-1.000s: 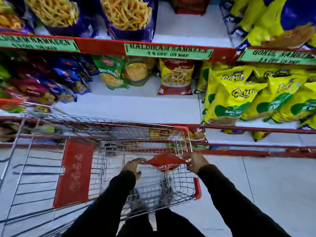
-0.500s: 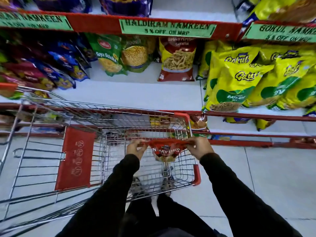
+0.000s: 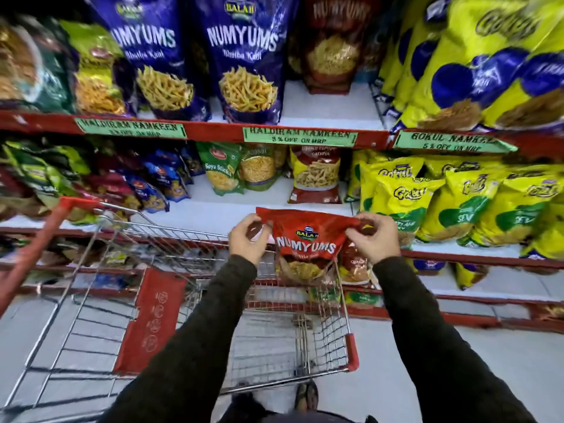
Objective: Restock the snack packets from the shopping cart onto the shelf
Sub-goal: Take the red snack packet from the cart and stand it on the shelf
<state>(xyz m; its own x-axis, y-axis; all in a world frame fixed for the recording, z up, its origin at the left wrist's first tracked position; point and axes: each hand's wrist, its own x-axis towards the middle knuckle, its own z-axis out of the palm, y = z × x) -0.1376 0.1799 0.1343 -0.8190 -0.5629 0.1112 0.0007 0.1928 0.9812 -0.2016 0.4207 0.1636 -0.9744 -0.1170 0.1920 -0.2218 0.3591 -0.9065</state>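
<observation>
A red Numyums snack packet (image 3: 306, 239) hangs upright above the far end of the wire shopping cart (image 3: 274, 346). My left hand (image 3: 248, 238) pinches its top left corner and my right hand (image 3: 374, 236) pinches its top right corner. The packet is in front of the middle shelf (image 3: 213, 215), whose white board is bare just behind it. On the upper shelf (image 3: 323, 108) stand two purple Numyums packets (image 3: 244, 56) and one red Numyums packet (image 3: 332, 47) further back. The cart basket looks empty below the packet.
Yellow Gokul packets (image 3: 457, 203) fill the middle shelf at the right, and more yellow and blue packets (image 3: 488, 65) the upper right. Mixed Haldiram packets (image 3: 222, 169) and a red and yellow packet (image 3: 316, 175) stand behind. The cart's red handle (image 3: 36, 242) juts at the left.
Both hands have lifted the red packet out of the cart basket up to the height of the middle shelf. My view has tilted up, so the upper shelf shows.
</observation>
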